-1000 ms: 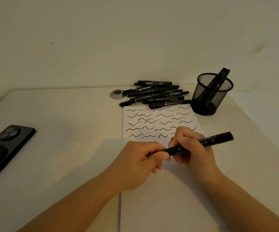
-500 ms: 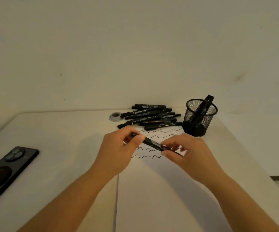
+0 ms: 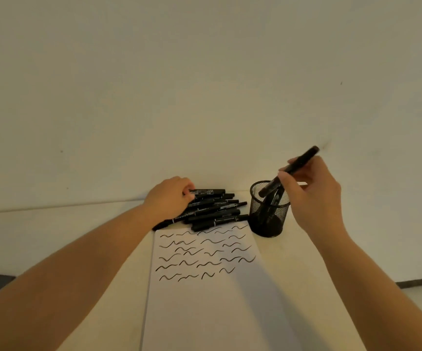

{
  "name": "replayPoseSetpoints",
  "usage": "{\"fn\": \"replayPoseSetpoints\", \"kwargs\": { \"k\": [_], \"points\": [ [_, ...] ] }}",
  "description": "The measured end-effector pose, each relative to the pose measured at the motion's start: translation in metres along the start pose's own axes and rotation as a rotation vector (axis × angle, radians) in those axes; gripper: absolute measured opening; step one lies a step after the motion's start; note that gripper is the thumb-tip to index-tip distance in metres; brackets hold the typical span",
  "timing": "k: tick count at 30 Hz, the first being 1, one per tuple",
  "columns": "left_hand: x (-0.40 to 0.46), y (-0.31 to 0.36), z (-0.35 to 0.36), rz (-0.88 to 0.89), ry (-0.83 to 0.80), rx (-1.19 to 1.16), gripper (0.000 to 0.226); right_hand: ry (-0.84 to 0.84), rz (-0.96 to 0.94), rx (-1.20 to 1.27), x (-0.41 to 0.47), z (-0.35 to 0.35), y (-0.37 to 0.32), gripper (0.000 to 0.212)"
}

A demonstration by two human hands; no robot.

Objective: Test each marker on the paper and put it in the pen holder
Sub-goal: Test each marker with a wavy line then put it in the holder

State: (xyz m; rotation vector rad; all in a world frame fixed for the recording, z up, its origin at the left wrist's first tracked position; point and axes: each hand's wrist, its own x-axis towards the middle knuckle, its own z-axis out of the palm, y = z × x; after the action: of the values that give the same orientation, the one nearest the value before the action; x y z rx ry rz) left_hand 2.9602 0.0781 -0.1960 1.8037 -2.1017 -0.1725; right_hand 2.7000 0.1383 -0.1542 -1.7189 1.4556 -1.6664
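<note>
Head view: two hands, one pen holder (image 3: pixel 269 214).

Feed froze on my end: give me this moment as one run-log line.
right hand: lowering marker into pen holder | left hand: on marker pile, pinching top one | paper: squiggle rows

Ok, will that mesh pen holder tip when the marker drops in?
Possibly. The pen holder looks like light, open mesh, and the marker in the right hand enters tilted. Its broad dark base probably steadies it, and the markers inside add some weight.
</note>
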Motion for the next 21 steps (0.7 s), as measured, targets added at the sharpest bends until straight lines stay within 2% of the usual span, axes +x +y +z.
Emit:
{"fn": "replayPoseSetpoints", "kwargs": {
  "k": [3,8,13,18,21],
  "points": [
    [0.022,-0.023,0.012,-0.048,-0.044,0.12,0.028,0.069,-0.009,0.003,0.008,-0.003,0.009,0.027],
    [0.035,-0.044,0.038,-0.069,0.028,0.114,0.028,0.112,0.029,-0.025,0.014,-0.001,0.029,0.036],
    [0.045,-0.052,0.046,-0.097,0.007,0.105,0.028,0.017,0.083,-0.158,0.017,0.012,0.043,0.056],
    [0.051,-0.055,0.051,-0.105,0.004,0.108,0.026,-0.076,0.101,-0.354,0.016,0.025,0.059,0.036],
    [0.054,-0.056,0.052,-0.122,-0.017,0.083,0.025,-0.163,0.106,-0.475,0.016,0.03,0.065,0.033]
  ]
}}
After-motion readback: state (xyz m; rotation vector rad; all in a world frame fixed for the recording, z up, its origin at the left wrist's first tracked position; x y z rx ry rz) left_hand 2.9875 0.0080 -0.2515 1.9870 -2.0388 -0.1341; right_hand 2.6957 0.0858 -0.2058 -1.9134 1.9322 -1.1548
